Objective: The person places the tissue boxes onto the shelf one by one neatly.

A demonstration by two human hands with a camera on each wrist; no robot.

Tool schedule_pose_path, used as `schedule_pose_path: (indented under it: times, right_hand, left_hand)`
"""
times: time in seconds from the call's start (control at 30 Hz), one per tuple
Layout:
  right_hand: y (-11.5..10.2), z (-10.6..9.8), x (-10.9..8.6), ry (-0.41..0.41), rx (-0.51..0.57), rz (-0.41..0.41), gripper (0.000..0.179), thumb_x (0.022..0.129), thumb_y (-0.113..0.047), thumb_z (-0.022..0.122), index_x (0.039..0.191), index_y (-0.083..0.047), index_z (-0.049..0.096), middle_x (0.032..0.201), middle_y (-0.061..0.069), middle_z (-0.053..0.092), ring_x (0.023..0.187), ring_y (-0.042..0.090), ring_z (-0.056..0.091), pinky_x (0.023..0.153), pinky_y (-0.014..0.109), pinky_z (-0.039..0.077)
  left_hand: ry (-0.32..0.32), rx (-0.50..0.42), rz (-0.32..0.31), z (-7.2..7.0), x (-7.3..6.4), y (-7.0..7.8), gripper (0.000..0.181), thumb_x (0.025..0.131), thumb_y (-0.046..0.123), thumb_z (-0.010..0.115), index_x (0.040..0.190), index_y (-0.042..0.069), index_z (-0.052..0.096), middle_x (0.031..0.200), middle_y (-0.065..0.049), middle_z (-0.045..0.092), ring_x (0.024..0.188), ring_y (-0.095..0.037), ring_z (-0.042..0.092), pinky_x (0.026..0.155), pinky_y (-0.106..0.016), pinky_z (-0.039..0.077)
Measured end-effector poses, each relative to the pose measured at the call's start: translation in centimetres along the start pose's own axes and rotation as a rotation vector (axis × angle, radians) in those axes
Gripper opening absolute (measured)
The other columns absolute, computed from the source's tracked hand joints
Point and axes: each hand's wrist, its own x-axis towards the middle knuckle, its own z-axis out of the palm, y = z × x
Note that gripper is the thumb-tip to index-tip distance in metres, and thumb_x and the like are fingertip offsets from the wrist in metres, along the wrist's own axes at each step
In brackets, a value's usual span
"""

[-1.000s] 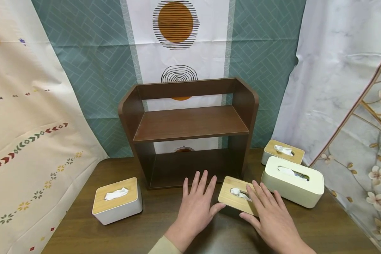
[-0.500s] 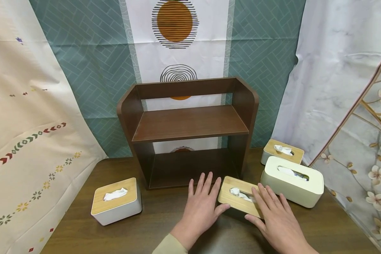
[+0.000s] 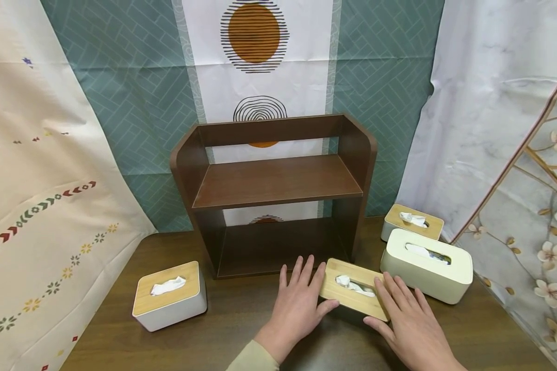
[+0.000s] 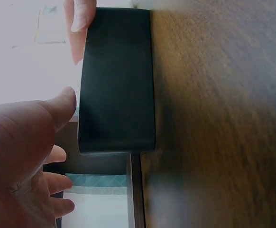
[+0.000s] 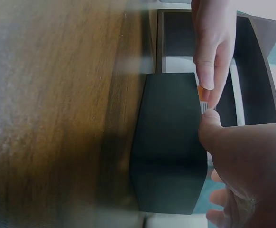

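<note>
While the left hand [image 3: 294,309] lies at the left end of the dark box [image 3: 355,300] and the right hand [image 3: 410,324] at its right end, the box's long axis runs from one hand to the other, slanted so that the left end is farther from the person. Box position: on the table [image 3: 223,340], just before the right end of the shelf [image 3: 278,180]. Neither hand is clearly nearer; in the head view the right fingertips overlap the lid [image 3: 336,273] at its edge. Both hands have fingers extended and thumbs spread off to the near side, nothing pinched. Firm contact: cannot tell. Materials: dark box has a smooth, near-black green body, apparently rigid; lid is pale wood with rounded corners and a long slot showing white, crumpled tissue [image 3: 351,284]. Table is brown with streaked grain. Shelf is dark brown, two-tiered, its sides curved at the upper front. Right of the dark box sits a larger cream box [image 3: 427,273], rounded and seemingly plain-surfaced; well apart on the left, a white box [image 3: 176,312] with a similar wooden top.
</note>
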Motion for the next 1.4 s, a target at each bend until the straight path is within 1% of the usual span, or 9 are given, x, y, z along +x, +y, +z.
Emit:
schedule_pose_path:
  times: [0.1,0.13,0.27,0.43,0.63,1.07,1.23,1.4]
  right_hand:
    - [0.16,0.08,-0.15,-0.003,0.001,0.004,0.087,0.101,-0.059,0.073,0.166,-0.006,0.049,0.172,0.021,0.043,0.156,0.046,0.04,0.133,0.055,0.012]
    - [0.21,0.09,-0.2,-0.007,0.003,0.008,0.087,0.101,-0.059,0.074,0.166,-0.006,0.049,0.172,0.021,0.043,0.156,0.046,0.04,0.132,0.057,0.015]
    - [0.43,0.23,-0.35,-0.045,0.003,0.029,0.089,0.101,-0.061,0.072,0.167,-0.006,0.047,0.172,0.022,0.042,0.156,0.047,0.039,0.128,0.063,0.022]
    - [0.64,0.47,-0.44,-0.074,-0.004,0.041,0.089,0.101,-0.061,0.073,0.166,-0.004,0.049,0.171,0.023,0.042,0.155,0.048,0.04,0.122,0.067,0.03]
    - [0.74,0.65,-0.46,-0.084,-0.017,0.049,0.088,0.1,-0.061,0.075,0.164,-0.004,0.051,0.169,0.025,0.045,0.152,0.049,0.045,0.119,0.069,0.032]
    - [0.83,0.61,-0.53,-0.104,-0.002,0.086,0.09,0.1,-0.061,0.076,0.163,-0.001,0.052,0.168,0.031,0.043,0.149,0.051,0.048,0.119,0.072,0.033]
    - [0.85,0.64,-0.57,-0.105,0.001,0.09,0.089,0.1,-0.059,0.076,0.163,-0.001,0.051,0.163,0.032,0.048,0.147,0.051,0.051,0.119,0.072,0.034]
    - [0.76,0.68,-0.58,-0.112,0.003,0.091,0.088,0.102,-0.057,0.075,0.163,0.001,0.05,0.157,0.031,0.055,0.142,0.049,0.056,0.117,0.072,0.037]
  left_hand:
    - [-0.007,-0.004,0.0,0.23,0.03,0.11,0.087,0.103,0.071,0.061,0.171,0.019,0.045,0.177,-0.013,0.038,0.164,-0.039,0.031,0.126,-0.07,0.028]
    - [-0.009,-0.005,0.001,0.31,0.05,0.15,0.087,0.103,0.071,0.061,0.17,0.019,0.045,0.177,-0.013,0.038,0.164,-0.039,0.032,0.126,-0.07,0.028]
    - [-0.015,-0.004,0.003,0.58,0.05,0.28,0.086,0.103,0.071,0.061,0.17,0.019,0.046,0.176,-0.013,0.039,0.163,-0.039,0.033,0.125,-0.07,0.029]
    - [-0.027,-0.01,0.003,0.78,0.11,0.38,0.086,0.103,0.071,0.061,0.17,0.019,0.046,0.175,-0.014,0.04,0.162,-0.04,0.034,0.125,-0.07,0.03]
    - [-0.039,-0.024,0.003,0.79,0.19,0.49,0.085,0.103,0.07,0.062,0.169,0.018,0.048,0.173,-0.014,0.043,0.161,-0.039,0.037,0.124,-0.071,0.031]
    - [-0.066,-0.027,0.005,0.97,0.06,0.65,0.084,0.104,0.07,0.062,0.168,0.017,0.05,0.17,-0.013,0.048,0.16,-0.038,0.04,0.123,-0.071,0.032]
    - [-0.067,-0.033,0.011,0.95,0.12,0.76,0.082,0.105,0.069,0.062,0.167,0.015,0.051,0.168,-0.012,0.051,0.159,-0.036,0.041,0.123,-0.071,0.032]
    - [-0.064,-0.041,0.018,0.92,0.11,0.9,0.082,0.105,0.068,0.062,0.166,0.014,0.052,0.166,-0.011,0.054,0.158,-0.034,0.043,0.123,-0.07,0.033]
